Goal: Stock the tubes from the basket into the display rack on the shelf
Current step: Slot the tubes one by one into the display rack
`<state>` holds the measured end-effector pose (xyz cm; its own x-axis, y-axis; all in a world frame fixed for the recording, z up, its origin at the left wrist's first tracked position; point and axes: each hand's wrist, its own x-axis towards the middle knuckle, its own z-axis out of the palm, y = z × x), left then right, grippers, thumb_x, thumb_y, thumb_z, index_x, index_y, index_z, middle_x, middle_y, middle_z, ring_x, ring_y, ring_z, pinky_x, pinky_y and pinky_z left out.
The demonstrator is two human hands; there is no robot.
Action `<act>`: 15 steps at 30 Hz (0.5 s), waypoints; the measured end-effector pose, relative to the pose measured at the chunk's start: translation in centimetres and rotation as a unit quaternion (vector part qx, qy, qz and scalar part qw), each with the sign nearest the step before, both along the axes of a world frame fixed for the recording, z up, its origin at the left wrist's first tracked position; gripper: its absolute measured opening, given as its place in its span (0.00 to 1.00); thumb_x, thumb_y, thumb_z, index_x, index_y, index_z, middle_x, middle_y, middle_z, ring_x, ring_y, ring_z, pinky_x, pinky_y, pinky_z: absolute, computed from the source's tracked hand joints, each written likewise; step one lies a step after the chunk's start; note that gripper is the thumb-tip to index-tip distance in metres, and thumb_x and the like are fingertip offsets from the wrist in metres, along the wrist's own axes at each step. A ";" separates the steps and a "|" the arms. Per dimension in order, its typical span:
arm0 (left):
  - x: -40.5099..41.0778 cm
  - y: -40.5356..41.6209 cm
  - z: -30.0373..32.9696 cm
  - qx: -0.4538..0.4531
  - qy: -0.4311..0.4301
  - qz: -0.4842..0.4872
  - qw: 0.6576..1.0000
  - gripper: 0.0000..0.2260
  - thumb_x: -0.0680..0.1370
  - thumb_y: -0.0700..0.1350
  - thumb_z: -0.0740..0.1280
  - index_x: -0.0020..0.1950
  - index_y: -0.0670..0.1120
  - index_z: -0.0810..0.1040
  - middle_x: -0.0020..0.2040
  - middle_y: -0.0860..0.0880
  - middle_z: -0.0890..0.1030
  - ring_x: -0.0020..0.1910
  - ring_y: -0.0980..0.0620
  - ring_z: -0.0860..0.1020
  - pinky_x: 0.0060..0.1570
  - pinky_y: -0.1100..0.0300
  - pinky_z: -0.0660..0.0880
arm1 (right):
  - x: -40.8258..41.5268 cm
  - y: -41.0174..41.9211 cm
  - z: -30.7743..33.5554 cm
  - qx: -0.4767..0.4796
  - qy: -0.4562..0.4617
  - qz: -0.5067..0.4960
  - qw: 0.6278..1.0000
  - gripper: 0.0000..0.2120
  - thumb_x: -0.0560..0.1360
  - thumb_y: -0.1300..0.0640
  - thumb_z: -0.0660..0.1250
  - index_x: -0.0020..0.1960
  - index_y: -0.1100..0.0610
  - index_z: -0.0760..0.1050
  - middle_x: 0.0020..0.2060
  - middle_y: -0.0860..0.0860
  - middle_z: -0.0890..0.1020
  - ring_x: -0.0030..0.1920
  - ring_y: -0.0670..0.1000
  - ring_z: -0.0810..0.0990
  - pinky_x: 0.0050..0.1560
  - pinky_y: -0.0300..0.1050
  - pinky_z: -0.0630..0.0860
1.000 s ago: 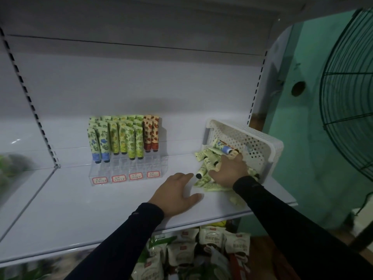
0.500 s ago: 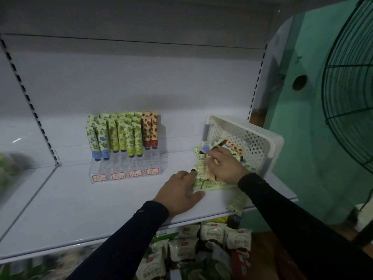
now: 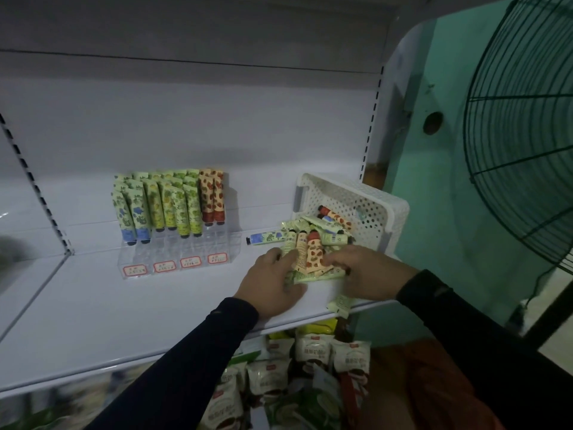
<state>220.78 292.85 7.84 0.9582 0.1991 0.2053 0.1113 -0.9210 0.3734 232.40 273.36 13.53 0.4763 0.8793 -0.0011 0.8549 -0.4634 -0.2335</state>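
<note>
Shelf [image 3: 93,305] carries a clear display rack [image 3: 178,259] at 9 o'clock, tubes standing caps down. Tipped basket [image 3: 356,206] at 2 o'clock spills tubes [image 3: 313,252], long axes mostly toward 12. Left hand [image 3: 273,283] lies spread against them; right hand [image 3: 362,271] pinches the bunch.

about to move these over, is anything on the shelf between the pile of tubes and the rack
Nothing visible blocks the way. The shelf lies bare between the pile of tubes under both hands and the rack. One blue tube lies apart on the pile's left edge, short of the rack.
</note>
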 end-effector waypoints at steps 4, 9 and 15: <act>0.8 -0.9 0.9 0.043 0.015 -0.012 0.999 0.37 0.73 0.64 0.57 0.80 0.57 0.53 0.80 0.42 0.53 0.77 0.40 0.55 0.73 0.52 0.56 | -0.2 -0.6 0.1 -0.048 0.007 0.020 0.999 0.31 0.71 0.59 0.71 0.72 0.49 0.64 0.66 0.48 0.71 0.60 0.46 0.71 0.59 0.40 0.71; 1.9 -0.7 0.4 0.118 0.061 -0.018 0.991 0.29 0.80 0.60 0.57 0.80 0.55 0.55 0.80 0.43 0.54 0.76 0.40 0.55 0.74 0.49 0.57 | 0.7 -0.6 -0.1 -0.039 0.004 0.045 0.998 0.27 0.72 0.62 0.70 0.69 0.50 0.69 0.65 0.47 0.73 0.61 0.48 0.72 0.60 0.42 0.72; 1.0 0.6 0.4 0.090 0.075 0.005 0.993 0.25 0.80 0.54 0.55 0.77 0.52 0.63 0.73 0.43 0.67 0.66 0.38 0.69 0.67 0.50 0.65 | 1.9 0.8 -2.2 0.047 -0.049 0.060 0.996 0.12 0.74 0.58 0.71 0.58 0.54 0.77 0.57 0.51 0.77 0.57 0.50 0.73 0.57 0.42 0.69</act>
